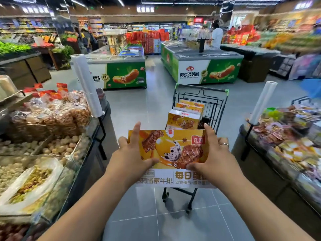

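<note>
I hold a flat orange snack box (171, 150) with printed quail eggs and meat strips in front of me, above the near end of a black shopping cart (201, 100). My left hand (132, 153) grips its left edge, thumb on the front face. My right hand (212, 152), with a ring on one finger, grips the right edge the same way. Inside the cart stand several boxes of the same kind (185, 117), upright.
A bulk-food counter (52, 136) with bagged nuts and dried goods runs along my left, a snack counter (286, 136) along my right. Each carries a plastic bag roll (86, 84). Two green chest freezers (203, 70) stand ahead across a grey tiled aisle. Shoppers stand far back.
</note>
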The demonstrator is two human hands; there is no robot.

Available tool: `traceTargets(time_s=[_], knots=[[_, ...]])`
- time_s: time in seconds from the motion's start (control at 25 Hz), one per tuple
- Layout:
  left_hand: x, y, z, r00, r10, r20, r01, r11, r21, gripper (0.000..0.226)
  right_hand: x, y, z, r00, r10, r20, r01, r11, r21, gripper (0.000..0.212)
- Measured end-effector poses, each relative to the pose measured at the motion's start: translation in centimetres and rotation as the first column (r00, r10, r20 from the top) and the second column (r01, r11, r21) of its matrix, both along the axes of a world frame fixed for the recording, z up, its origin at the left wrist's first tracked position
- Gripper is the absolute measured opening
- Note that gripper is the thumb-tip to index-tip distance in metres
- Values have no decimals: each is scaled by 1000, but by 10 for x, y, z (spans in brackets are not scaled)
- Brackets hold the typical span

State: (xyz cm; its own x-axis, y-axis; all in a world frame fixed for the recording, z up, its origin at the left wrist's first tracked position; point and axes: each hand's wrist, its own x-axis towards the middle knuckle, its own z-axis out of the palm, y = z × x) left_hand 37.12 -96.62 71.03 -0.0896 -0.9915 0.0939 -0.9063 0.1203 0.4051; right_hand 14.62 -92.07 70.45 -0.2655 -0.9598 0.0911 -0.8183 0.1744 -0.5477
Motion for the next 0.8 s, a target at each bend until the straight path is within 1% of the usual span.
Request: traceTargets(time_s=[0.08, 0.2, 0.4, 0.64, 0.8], knots=[[-7, -32, -5, 1000, -29, 6, 29, 999, 25, 107, -5, -22, -7, 999, -50, 6, 50, 998, 25, 121], [-22, -79, -17, 997, -71, -24, 73, 996, 55, 99, -16, -60, -19, 995, -100, 20, 99, 994, 42, 114], [-56, -162, -33, 993, -98, -64, 102, 992, 68, 89, -52, -137, -41, 991, -124, 40, 121, 990, 70, 110], [-113, -269, -57, 995, -72, -75, 78, 994, 78, 69, -108, -244, -72, 987, -133, 86, 123, 986, 113, 94], [-146, -330, -80, 991, -45, -129, 57, 994, 88, 60, -138, -300, -95, 991, -128, 46, 122, 985, 118, 81]])
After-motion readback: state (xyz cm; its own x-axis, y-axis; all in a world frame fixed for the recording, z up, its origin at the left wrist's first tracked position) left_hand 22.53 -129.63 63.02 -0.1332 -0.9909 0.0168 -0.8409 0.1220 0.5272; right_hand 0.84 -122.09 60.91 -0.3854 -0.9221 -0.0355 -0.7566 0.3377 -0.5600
